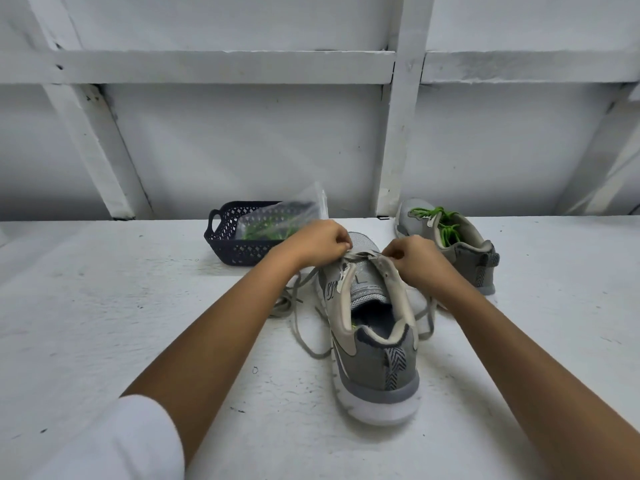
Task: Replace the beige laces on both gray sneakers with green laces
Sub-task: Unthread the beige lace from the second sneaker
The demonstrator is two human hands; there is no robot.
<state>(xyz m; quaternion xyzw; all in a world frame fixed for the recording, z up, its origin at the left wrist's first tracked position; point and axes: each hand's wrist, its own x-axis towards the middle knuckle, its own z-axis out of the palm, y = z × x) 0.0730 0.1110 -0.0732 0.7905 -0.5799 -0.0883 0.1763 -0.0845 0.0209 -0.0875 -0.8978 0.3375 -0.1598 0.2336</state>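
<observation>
A gray sneaker (pixel 370 344) stands in the middle of the white surface, heel toward me. Its beige lace (pixel 301 327) hangs loose in strands down both sides and is threaded only near the toe. My left hand (pixel 317 242) pinches the lace at the left eyelet row by the toe. My right hand (pixel 412 259) pinches it at the right eyelet row. A second gray sneaker (pixel 460 251) at the back right carries a green lace (pixel 443 223).
A dark perforated basket (pixel 225 237) behind the near sneaker holds a clear plastic bag (pixel 277 220) with green laces inside. A white wall with wooden beams (pixel 398 133) closes off the back of the surface.
</observation>
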